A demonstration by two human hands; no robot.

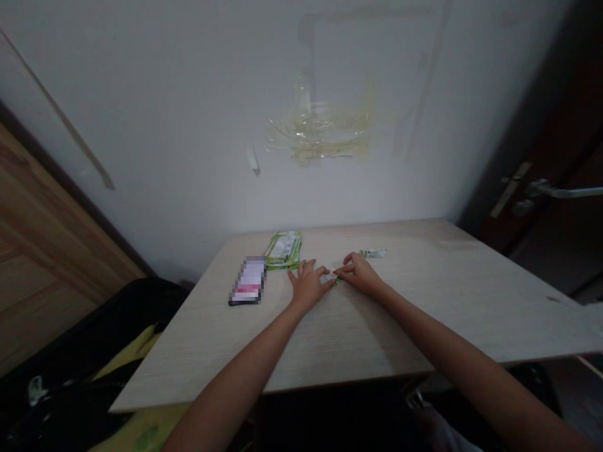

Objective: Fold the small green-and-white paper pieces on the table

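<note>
Both hands meet over the middle of the table, at a small white-and-green wrapper (331, 275). My left hand (307, 285) has its thumb and index finger closed on the wrapper's left side, while its other fingers spread over the tabletop. From the right, my right hand (362, 275) pinches the wrapper's edge with its fingertips. The fingers cover much of the wrapper, so its contents cannot be made out. Just beyond my right hand lies a torn strip of green-and-white packaging (374, 253). A stack of flat green-and-white packets (284, 249) is behind and left of my left hand.
A phone (248, 280) with a blurred-out screen lies left of my left hand. The pale wooden table (424, 314) stands against a white wall with old tape (325, 135) on it. A dark door with a metal handle (565, 190) is at the right, a black bag (94, 333) at the left.
</note>
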